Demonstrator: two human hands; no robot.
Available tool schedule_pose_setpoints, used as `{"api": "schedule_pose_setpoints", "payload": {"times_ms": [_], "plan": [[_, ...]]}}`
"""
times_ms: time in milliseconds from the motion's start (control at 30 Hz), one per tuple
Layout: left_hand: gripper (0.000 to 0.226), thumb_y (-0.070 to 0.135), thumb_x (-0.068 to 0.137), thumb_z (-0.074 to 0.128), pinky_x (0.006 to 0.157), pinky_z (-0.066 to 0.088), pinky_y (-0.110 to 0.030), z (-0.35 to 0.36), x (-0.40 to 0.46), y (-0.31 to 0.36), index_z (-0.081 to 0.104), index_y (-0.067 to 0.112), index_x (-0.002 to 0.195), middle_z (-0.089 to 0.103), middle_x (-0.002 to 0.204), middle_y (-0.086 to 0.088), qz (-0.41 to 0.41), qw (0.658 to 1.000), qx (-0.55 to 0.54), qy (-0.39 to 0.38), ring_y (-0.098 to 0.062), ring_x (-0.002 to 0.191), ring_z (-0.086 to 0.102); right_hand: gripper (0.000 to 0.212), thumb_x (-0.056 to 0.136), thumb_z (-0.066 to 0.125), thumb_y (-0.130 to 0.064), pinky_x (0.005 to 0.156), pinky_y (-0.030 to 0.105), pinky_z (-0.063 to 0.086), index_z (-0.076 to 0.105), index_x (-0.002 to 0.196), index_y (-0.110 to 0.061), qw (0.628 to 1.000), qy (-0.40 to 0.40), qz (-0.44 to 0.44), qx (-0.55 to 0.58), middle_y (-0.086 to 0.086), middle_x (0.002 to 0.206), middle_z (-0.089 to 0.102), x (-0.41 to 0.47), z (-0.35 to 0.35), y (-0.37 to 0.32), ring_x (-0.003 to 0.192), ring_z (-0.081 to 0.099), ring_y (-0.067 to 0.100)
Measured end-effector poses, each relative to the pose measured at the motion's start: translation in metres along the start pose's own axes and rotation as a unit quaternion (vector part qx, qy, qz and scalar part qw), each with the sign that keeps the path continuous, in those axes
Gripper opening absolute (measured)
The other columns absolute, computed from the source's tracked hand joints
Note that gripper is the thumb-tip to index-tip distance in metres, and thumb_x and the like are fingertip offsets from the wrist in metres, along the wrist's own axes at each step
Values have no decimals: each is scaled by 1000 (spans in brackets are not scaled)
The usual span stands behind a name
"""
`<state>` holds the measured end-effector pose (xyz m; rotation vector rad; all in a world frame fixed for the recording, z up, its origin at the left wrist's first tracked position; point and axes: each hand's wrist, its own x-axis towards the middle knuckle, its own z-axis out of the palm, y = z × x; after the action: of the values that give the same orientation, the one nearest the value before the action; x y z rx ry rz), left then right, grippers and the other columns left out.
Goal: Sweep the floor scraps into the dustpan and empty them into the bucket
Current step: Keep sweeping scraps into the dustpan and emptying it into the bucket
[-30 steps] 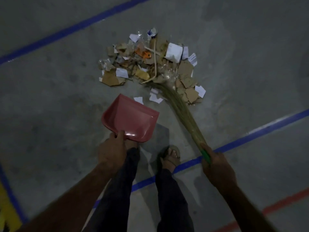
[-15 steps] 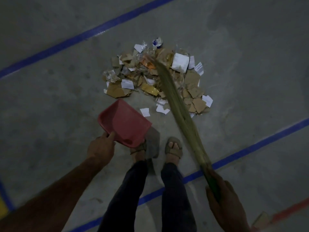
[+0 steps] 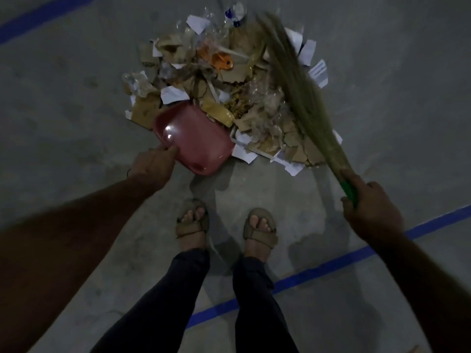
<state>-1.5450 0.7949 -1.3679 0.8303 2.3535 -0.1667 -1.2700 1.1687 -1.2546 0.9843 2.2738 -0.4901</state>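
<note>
- A blue floor line (image 3: 38, 20) crosses the upper left corner of the grey concrete floor (image 3: 76, 98).
- The left hand (image 3: 153, 165) reaches in from the lower left to just left of centre; its fingers curl round the near rim of the dustpan (image 3: 193, 141) and hold it.
- The dustpan is dull red plastic, glossy, with a bright glint on its left side. It sits just left of centre, tilted, its far edge pushed against the near left edge of the scraps.
- The scraps (image 3: 229, 90) form one loose pile in the upper middle of the frame: torn brown cardboard, white paper slips, crumpled clear plastic, a yellowish wrapper touching the dustpan's far edge, and an orange piece (image 3: 221, 61) near the top.
- Two feet in tan sandals (image 3: 260, 228) stand at lower centre, below the pile, with dark trouser legs beneath them.
- The broom (image 3: 303, 98) is a bundle of pale grass bristles with a green handle; it slants from the top of the pile down its right side, blurred.
- The right hand (image 3: 369, 210), at the right, has its fingers wrapped tight round the green handle.
- A second blue line (image 3: 331, 268) runs across the lower right.
</note>
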Motion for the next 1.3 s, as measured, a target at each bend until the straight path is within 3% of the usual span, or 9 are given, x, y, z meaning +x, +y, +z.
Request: {"api": "schedule_pose_setpoints", "payload": {"times_ms": [133, 333, 433, 533, 700, 833, 1033, 1167, 1300], "plan": [[26, 23, 95, 55, 70, 52, -47, 6, 8, 14, 48, 18, 119, 59, 118, -19, 11, 1000, -10, 2, -44, 88, 65, 61, 96, 59, -28, 62, 31, 38, 33, 151, -35, 994, -84, -72, -3, 4, 92, 48, 26, 9, 16, 74, 49, 15], [27, 19, 94, 54, 62, 45, -42, 0, 25, 56, 48, 14, 120, 59, 111, -19, 46, 998, -12, 29, -41, 83, 63, 70, 93, 64, -26, 80, 38, 47, 29, 153, -38, 984, -103, -119, 79, 9, 112, 56, 11, 25, 10, 91, 54, 21], [28, 17, 94, 55, 60, 39, -40, 1, 30, 73, 46, 14, 120, 59, 106, -18, 36, 999, 10, 36, -39, 81, 61, 73, 92, 65, -25, 76, 37, 50, 27, 152, -40, 979, -98, -151, 94, 7, 110, 57, -8, 37, 11, 88, 54, 17], [28, 15, 93, 59, 60, 44, -43, 7, 20, 83, 48, 13, 119, 60, 103, -17, 29, 999, 1, 46, -39, 79, 61, 71, 92, 64, -30, 75, 38, 54, 29, 153, -40, 979, -89, -142, 113, 5, 110, 58, -26, 44, 14, 86, 56, 15], [30, 15, 96, 55, 61, 38, -41, 13, -13, 97, 45, 16, 124, 55, 110, -15, 6, 997, -20, 71, -39, 81, 58, 65, 92, 63, -32, 69, 38, 54, 31, 147, -48, 974, -97, -141, 149, -6, 101, 56, -80, 51, 19, 79, 56, 8], [32, 14, 96, 53, 61, 41, -39, 4, -55, 108, 43, 18, 127, 53, 110, -12, -6, 996, -49, 76, -35, 81, 56, 59, 92, 62, -32, 65, 28, 48, 34, 143, -42, 977, -92, -108, 160, -13, 101, 54, -127, 46, 17, 77, 57, 4], [32, 14, 96, 53, 60, 46, -41, -42, -128, 135, 45, 18, 126, 54, 101, -11, -20, 991, -110, 79, -35, 80, 56, 50, 95, 61, -33, 56, 24, 45, 35, 138, -34, 980, -73, -126, 136, -8, 99, 57, -210, 2, 9, 72, 62, 11], [38, 19, 97, 50, 63, 47, -42, -95, -183, 159, 42, 19, 134, 54, 103, -12, -47, 987, -128, 83, -34, 82, 56, 58, 92, 65, -27, 42, 31, 46, 32, 139, -26, 985, -65, -137, 77, 3, 97, 60, -264, -43, 18, 58, 59, 17], [50, 14, 92, 54, 63, 39, -37, -163, -251, 188, 44, 16, 140, 56, 107, -16, -56, 982, -143, 110, -36, 85, 57, 68, 97, 57, -37, 49, 32, 41, 15, 151, -35, 992, -40, -109, 47, 3, 107, 56, -324, -105, 23, 66, 61, 21]]}}
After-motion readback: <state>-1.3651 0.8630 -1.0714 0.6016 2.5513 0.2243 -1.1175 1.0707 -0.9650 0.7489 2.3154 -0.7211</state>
